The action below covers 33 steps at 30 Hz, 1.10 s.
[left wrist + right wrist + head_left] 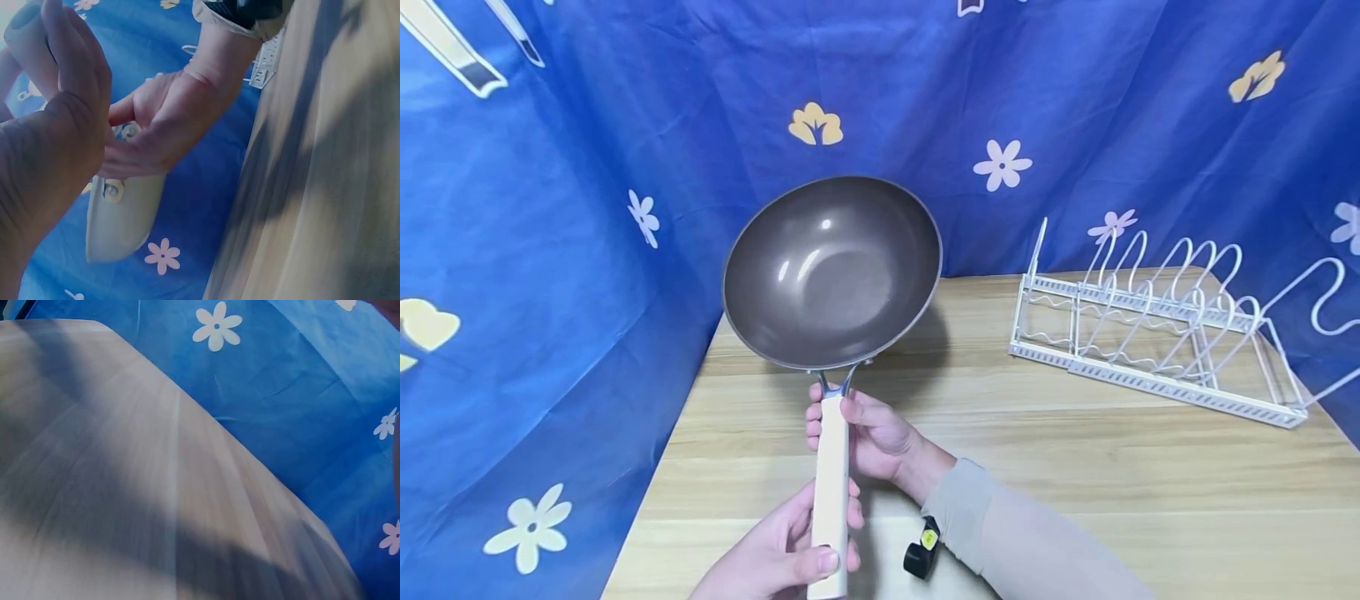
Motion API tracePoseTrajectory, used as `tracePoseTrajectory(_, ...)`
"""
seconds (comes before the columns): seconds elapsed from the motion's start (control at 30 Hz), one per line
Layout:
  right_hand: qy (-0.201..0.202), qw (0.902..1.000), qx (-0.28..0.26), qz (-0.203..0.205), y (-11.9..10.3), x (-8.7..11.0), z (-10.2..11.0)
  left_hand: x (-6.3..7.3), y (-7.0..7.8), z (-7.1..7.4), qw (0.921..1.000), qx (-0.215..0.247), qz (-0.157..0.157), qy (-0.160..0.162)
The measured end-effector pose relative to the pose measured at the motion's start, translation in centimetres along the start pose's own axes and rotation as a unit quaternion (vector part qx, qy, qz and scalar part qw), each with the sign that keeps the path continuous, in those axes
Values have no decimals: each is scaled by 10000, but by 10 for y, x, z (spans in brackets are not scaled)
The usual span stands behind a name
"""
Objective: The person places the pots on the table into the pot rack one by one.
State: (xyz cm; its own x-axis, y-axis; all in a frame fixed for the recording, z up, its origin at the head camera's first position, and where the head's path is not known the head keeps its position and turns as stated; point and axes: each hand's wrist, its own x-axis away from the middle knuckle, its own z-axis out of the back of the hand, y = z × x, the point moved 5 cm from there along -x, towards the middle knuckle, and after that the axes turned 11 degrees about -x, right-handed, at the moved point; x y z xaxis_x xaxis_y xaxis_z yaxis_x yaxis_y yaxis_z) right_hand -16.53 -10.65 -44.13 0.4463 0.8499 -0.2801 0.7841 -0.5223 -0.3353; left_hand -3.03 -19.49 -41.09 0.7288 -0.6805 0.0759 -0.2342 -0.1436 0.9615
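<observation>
A wok (pixel 842 267) with a dark inside, a light outside and a pale handle (pixel 831 467) is held up above the table, its hollow facing me. My left hand (pixel 782 554) grips the handle near its free end, thumb across the front. Higher up, by the metal fork that joins handle and pan, my right hand (pixel 880 437) holds the handle with fingers curled behind it. In the left wrist view the left hand (pixel 75 119) wraps the handle, and the right hand (pixel 175 119) covers the joint beside the wok's light outer wall (pixel 125 219). Neither the wok nor its handle appears in the right wrist view.
A white wire rack (pixel 1180 392) with several upright loops stands on the wooden table (pixel 1000 433) at the right. Blue patterned cloth (pixel 910 100) hangs behind the table and along its left side. A small black device (pixel 920 560) sits at the right wrist.
</observation>
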Motion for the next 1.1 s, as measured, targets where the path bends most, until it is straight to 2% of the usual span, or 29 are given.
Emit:
tracePoseTrajectory(0.23,32,9988,491,-44,-12,16,-5,-10,0,-5,9995,-239,40,-187)
tracePoseTrajectory(0.5,136,9979,634,-75,-24,34,-4,-27,-3,-14,9988,-267,-2,-411)
tracePoseTrajectory(0.73,290,9946,991,-111,-38,52,-4,-41,-10,-20,9975,-540,425,-190)
tracePoseTrajectory(0.8,360,9930,1122,-117,-43,57,-4,-45,-12,-22,9966,-658,459,-178)
tracePoseTrajectory(0.93,403,9895,1387,-85,-53,68,-7,-53,-14,-24,9936,-908,655,-140)
tracePoseTrajectory(1.1,516,9813,1853,90,-65,80,-11,-61,-19,-27,9880,-1241,916,74)
